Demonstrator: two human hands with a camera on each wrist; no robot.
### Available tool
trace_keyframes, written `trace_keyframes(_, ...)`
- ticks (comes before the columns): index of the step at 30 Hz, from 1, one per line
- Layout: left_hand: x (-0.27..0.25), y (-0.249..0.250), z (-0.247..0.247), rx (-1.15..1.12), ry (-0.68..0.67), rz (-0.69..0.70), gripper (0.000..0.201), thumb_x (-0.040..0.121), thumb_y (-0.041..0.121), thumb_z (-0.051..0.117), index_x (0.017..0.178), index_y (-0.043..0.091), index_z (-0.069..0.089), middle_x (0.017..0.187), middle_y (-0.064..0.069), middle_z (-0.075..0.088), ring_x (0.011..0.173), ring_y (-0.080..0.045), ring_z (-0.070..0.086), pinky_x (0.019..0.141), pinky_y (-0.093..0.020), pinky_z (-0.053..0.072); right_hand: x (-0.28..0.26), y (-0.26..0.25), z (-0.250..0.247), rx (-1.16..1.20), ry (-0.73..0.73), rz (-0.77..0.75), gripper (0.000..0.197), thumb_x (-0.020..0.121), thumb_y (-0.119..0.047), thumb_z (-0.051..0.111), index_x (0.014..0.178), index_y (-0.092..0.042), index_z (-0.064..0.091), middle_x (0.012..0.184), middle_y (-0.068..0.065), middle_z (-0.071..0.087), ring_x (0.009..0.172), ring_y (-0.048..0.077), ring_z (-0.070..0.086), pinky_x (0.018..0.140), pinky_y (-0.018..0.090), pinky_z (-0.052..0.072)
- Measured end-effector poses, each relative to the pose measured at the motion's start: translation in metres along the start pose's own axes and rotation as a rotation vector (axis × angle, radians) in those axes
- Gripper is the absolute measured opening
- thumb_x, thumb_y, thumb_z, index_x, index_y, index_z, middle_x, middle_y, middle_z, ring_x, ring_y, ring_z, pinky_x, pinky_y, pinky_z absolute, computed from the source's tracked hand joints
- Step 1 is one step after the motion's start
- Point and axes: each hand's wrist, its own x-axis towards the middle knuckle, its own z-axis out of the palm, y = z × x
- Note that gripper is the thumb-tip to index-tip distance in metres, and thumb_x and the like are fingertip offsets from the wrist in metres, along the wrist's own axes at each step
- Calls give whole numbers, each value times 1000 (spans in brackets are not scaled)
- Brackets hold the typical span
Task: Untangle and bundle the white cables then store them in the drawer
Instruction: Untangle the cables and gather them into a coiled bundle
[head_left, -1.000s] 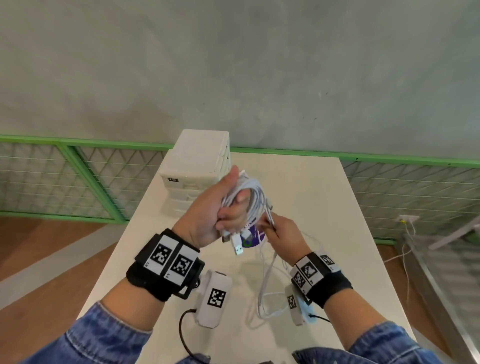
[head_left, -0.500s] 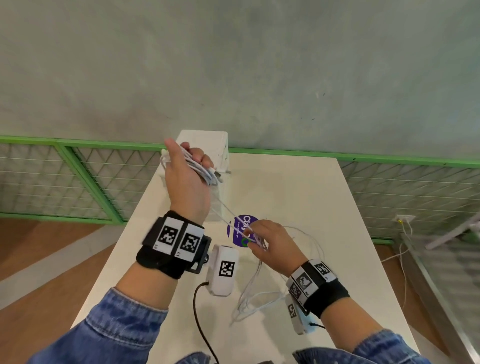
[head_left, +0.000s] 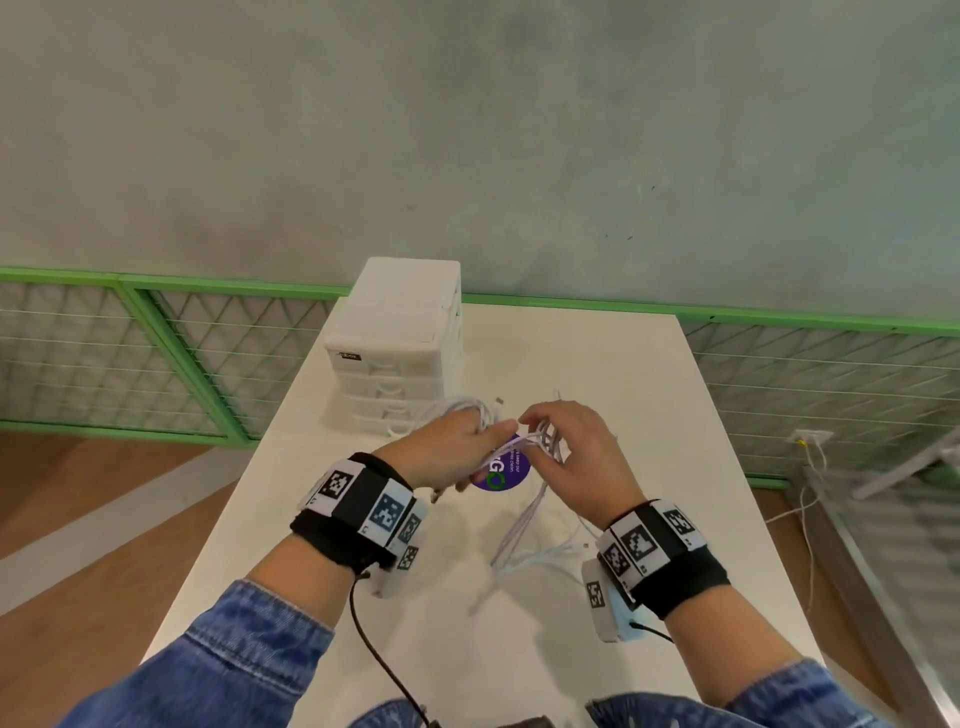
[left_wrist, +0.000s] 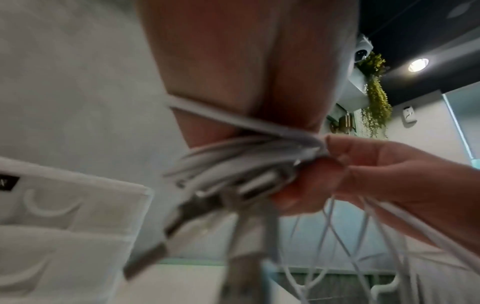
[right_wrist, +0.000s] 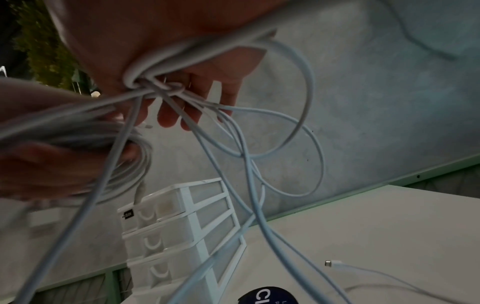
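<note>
cables: white cables (head_left: 524, 538) held up in both hands just in front of the drawer unit (head_left: 397, 358), loose strands hanging to the table (head_left: 623, 374) and trailing toward the near edge, away from the drawer unit.
coil: gathered loops (head_left: 457, 408) on the left hand's side, nearest the drawer unit's lower drawers; blurred in the left wrist view.
knot: tight crossing of strands (right_wrist: 153, 85) at the right palm, several loops fanning out below.
left hand: left hand (head_left: 447, 449) curled round the coil, fingers closed on the bunch.
right hand: right hand (head_left: 576, 457) pinching strands at the tangle, remaining fingers loosely spread.
handling: probably light, limp and springy; loops likely to spring open once released, smooth jackets likely to slip through a loose hold.
hold: best taken at the coil's middle with a full wrap, free strands fed through thumb and forefinger near the knot, not pulled by the metal plugs (left_wrist: 259, 186).
loose end: one plug (right_wrist: 330, 263) lying on the table, right of the drawer unit, beyond the purple sticker (head_left: 501, 473).
drawers: all appear closed; storing not yet begun.
</note>
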Motion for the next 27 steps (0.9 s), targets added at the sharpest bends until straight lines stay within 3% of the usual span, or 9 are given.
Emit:
trace_keyframes(3, -9, 10, 1, -239, -153, -40, 57, 85, 66, 41, 76, 10, 48, 46, 1, 44, 35, -12, 37, 39, -18, 30, -2, 3, -1, 38, 31, -9, 24, 75, -23, 66, 98, -17, 62, 100, -5, 61, 94, 3, 50, 88, 24, 39)
trace_keyframes(5, -13, 17, -2, -328, -154, 16, 44, 88, 50, 55, 73, 9, 48, 45, 2, 35, 35, -11, 28, 37, -16, 24, -3, 7, 0, 58, 46, 17, 31, 72, -25, 73, 101, -17, 62, 112, -2, 56, 107, 6, 49, 94, 17, 38)
trace_keyframes(8, -13, 17, -8, -357, -10, 23, 34, 89, 28, 63, 68, 7, 48, 42, 2, 33, 35, -12, 25, 37, -17, 21, -5, 16, -1, 40, 107, 105, 42, 68, -33, 79, 105, -20, 63, 116, -5, 48, 113, 4, 44, 97, 9, 32)
trace_keyframes(12, -12, 10, -13, -366, 99, -17, 39, 86, 32, 67, 65, 6, 47, 43, -2, 34, 35, -14, 25, 38, -18, 20, -8, 19, 0, 79, 89, 159, 22, 73, -29, 76, 93, -21, 73, 92, -4, 67, 88, 5, 54, 81, 20, 43)
trace_keyframes(15, -12, 6, -13, -389, 163, -59, 37, 88, 28, 65, 65, 7, 45, 40, 2, 34, 32, -12, 25, 36, -17, 20, -10, 20, 5, 120, 35, 214, 22, 76, -25, 75, 99, -24, 74, 87, -4, 71, 85, 5, 55, 75, 14, 42)
trace_keyframes(17, -10, 3, -11, -428, 240, -101, 32, 88, 25, 64, 69, 7, 46, 38, 3, 34, 30, -10, 25, 34, -16, 20, -10, 21, 5, 149, 16, 241, 21, 78, -21, 73, 99, -23, 74, 84, -3, 70, 82, 5, 57, 72, 16, 44)
trace_keyframes(22, -5, -9, -7, -424, 439, -129, 36, 86, 28, 64, 67, 6, 44, 47, -4, 31, 34, -13, 28, 44, -23, 26, -10, 21, 4, 171, 137, 209, 10, 82, -17, 70, 91, -19, 75, 81, -3, 69, 80, 10, 61, 75, 22, 48)
trace_keyframes(24, -5, -11, -5, -339, 497, -135, 44, 86, 34, 64, 60, 8, 39, 49, -4, 31, 40, -16, 30, 50, -28, 28, -8, 18, 2, 188, 195, 204, 8, 83, -16, 68, 88, -17, 74, 81, -4, 68, 80, 9, 61, 75, 18, 47)
trace_keyframes(27, -9, -11, -5, -269, 606, -161, 45, 89, 33, 61, 58, 10, 39, 51, -2, 34, 49, -18, 35, 49, -29, 27, -8, 19, -4, 221, 324, 238, 6, 84, -12, 67, 84, -14, 73, 81, -6, 68, 81, 7, 62, 75, 14, 46)
